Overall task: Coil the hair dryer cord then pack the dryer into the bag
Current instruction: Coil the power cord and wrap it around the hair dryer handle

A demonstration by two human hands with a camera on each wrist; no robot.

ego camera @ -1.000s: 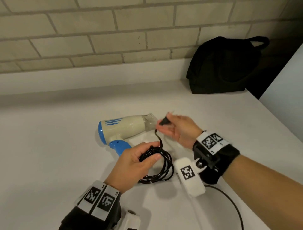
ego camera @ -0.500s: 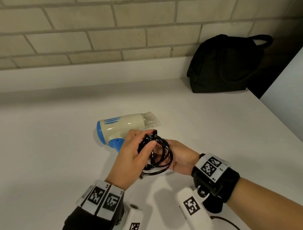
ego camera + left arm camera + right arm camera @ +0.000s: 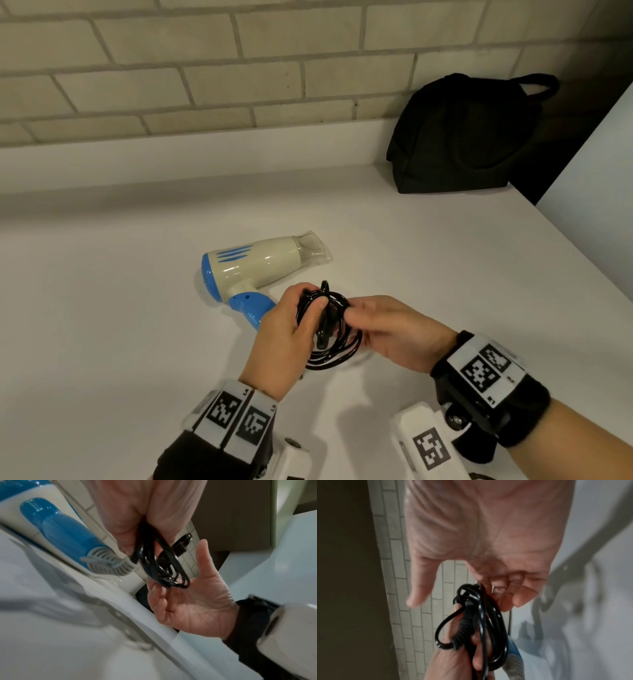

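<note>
Black coiled cord gripped in left hand, right hand fingers loosely open beside it; no legible writing.

Each wrist carries a black fabric wristband fitted with a white plate printed with black square fiducial markers. A white camera housing bearing one further marker mounts beneath the right band on a black bracket with a round screw head. The left band carries two marker panels side by side.
</note>
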